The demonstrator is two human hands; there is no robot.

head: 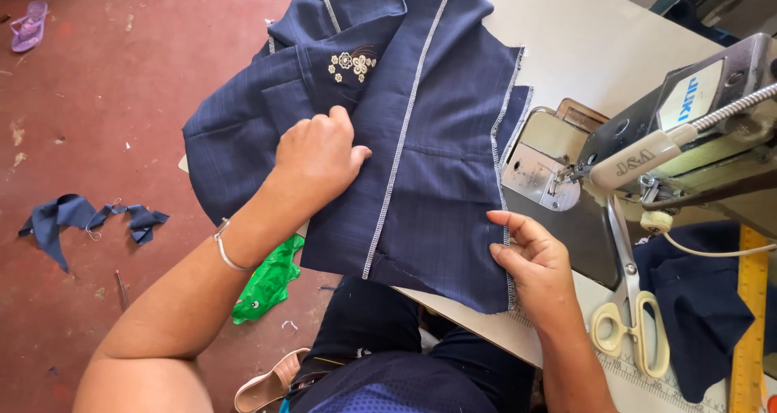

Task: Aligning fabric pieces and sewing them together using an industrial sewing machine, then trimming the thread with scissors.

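I see right hand (536, 261) nearest, fingers pinched on near right edge of cloth (421, 138). Scissors (627, 316) lie just right of it on table (583, 41), ruler (751, 316) further right. Left hand (317, 156) lies flat on cloth, fingers together, pressing, gripping nothing; bangle (225, 247) on wrist. Flower patch (352, 63) just beyond left fingers. Sewing machine (688, 130) beyond right hand, touching cloth's right edge. Scraps (89, 219) on floor, well left of left hand.

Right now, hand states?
Left hand: flat, pressing on the navy garment, not gripping.
Right hand: pinching the garment's stitched edge.
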